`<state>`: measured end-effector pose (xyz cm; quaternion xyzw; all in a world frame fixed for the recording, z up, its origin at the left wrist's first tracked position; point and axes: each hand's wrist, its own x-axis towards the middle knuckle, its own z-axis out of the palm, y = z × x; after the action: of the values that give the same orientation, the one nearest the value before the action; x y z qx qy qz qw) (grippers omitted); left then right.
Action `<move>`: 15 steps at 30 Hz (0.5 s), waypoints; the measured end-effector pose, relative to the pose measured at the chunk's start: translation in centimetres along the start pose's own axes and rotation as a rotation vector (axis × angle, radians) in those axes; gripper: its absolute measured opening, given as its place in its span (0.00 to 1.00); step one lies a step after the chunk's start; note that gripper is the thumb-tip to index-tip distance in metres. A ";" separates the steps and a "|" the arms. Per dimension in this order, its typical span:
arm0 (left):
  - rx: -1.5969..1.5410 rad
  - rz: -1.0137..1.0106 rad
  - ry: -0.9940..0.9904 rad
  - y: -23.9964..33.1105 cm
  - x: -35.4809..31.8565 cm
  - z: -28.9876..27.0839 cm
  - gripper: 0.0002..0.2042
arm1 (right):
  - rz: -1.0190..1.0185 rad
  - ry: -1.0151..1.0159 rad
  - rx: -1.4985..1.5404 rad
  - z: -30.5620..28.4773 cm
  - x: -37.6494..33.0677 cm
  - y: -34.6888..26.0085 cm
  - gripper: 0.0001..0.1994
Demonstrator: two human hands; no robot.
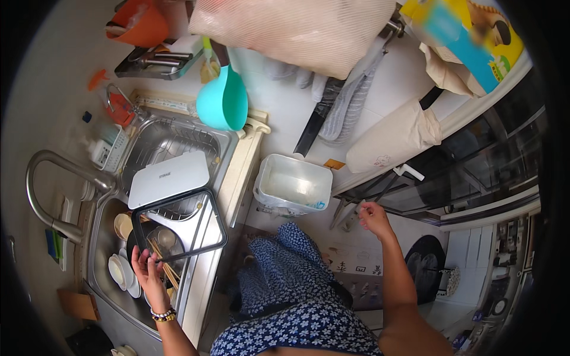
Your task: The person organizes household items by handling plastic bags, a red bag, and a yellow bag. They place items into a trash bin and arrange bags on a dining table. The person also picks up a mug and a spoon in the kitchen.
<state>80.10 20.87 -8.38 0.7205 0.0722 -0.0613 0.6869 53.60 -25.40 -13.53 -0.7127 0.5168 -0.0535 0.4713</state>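
At the sink's near basin, my left hand (pixel 148 276), wearing bead bracelets, has its fingers bent around the near corner of a clear, black-rimmed tray (pixel 222 234). The tray lies tilted across the divider and the basin's edge. Under it and beside it are chopsticks (pixel 169 274), a glass bowl (pixel 162 237) and white bowls (pixel 117 270). Against the tray's far side lies a flat white lid (pixel 169 177). My right hand (pixel 375 219) is held out over the floor at the right, its fingers curled together. Whether something small is between those fingertips cannot be made out.
A curved metal faucet (pixel 44 157) arches over the double sink (pixel 98 243). A white bin (pixel 295 184) stands by the counter edge. Above it hang a turquoise ladle (pixel 222 102), a large woven bag (pixel 291 35) and covered utensils (pixel 350 107). Dark glass doors (pixel 475 160) line the right.
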 end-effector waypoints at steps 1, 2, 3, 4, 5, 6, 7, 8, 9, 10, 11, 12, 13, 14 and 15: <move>0.029 0.053 0.005 0.9 0.0 1.0 0.22 | -0.016 0.002 0.020 0.1 0.0 1.8 0.13; 0.072 0.077 0.011 1.8 -0.4 1.7 0.23 | -0.077 0.032 0.042 -0.2 0.6 2.4 0.13; 0.031 0.127 -0.029 0.9 0.0 1.4 0.23 | -0.030 -0.011 0.134 -0.2 0.6 1.5 0.11; 0.023 0.173 -0.052 -0.1 0.6 1.5 0.24 | -0.008 -0.026 0.148 -0.3 0.7 -0.1 0.09; 0.027 0.135 -0.076 -0.8 1.6 2.0 0.26 | -0.135 -0.018 0.169 -1.1 0.3 -1.1 0.09; 0.016 0.187 -0.195 0.1 1.7 3.4 0.25 | -0.169 -0.033 0.176 -2.2 -0.5 -3.4 0.11; 0.102 0.276 -0.143 -0.7 2.3 4.5 0.24 | -0.233 -0.063 0.245 -3.4 -1.2 -6.3 0.12; 0.164 0.315 -0.203 2.4 1.7 7.1 0.24 | -0.420 -0.006 0.190 -4.9 -1.0 -8.3 0.12; 0.231 0.338 -0.310 5.1 1.2 10.8 0.23 | -0.562 0.085 0.121 -7.3 -1.6 -9.8 0.12; 0.116 0.352 -0.343 5.7 0.9 11.9 0.23 | -0.659 0.109 0.108 -8.4 -2.4 -13.8 0.12; 0.000 0.367 -0.381 6.2 0.7 13.0 0.23 | -0.754 0.139 0.095 -10.1 -3.9 -18.4 0.12; 0.100 0.390 -0.418 8.2 -0.2 14.6 0.23 | -0.873 0.179 0.122 -11.3 -4.4 -21.1 0.11; 0.030 0.414 -0.446 8.6 -0.2 15.2 0.23 | -1.012 0.211 0.149 -12.2 -5.5 -24.1 0.11; 0.056 0.431 -0.491 9.3 -0.1 15.5 0.23 | -1.108 0.213 0.174 -12.8 -6.9 -26.7 0.10; 0.019 0.470 -0.441 10.9 -1.3 16.5 0.18 | -1.200 0.202 0.206 -13.0 -7.8 -29.0 0.10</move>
<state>81.01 3.91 1.80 0.6932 -0.2473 -0.0561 0.6747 62.59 -26.69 17.90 -0.8213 0.0601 -0.4262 0.3744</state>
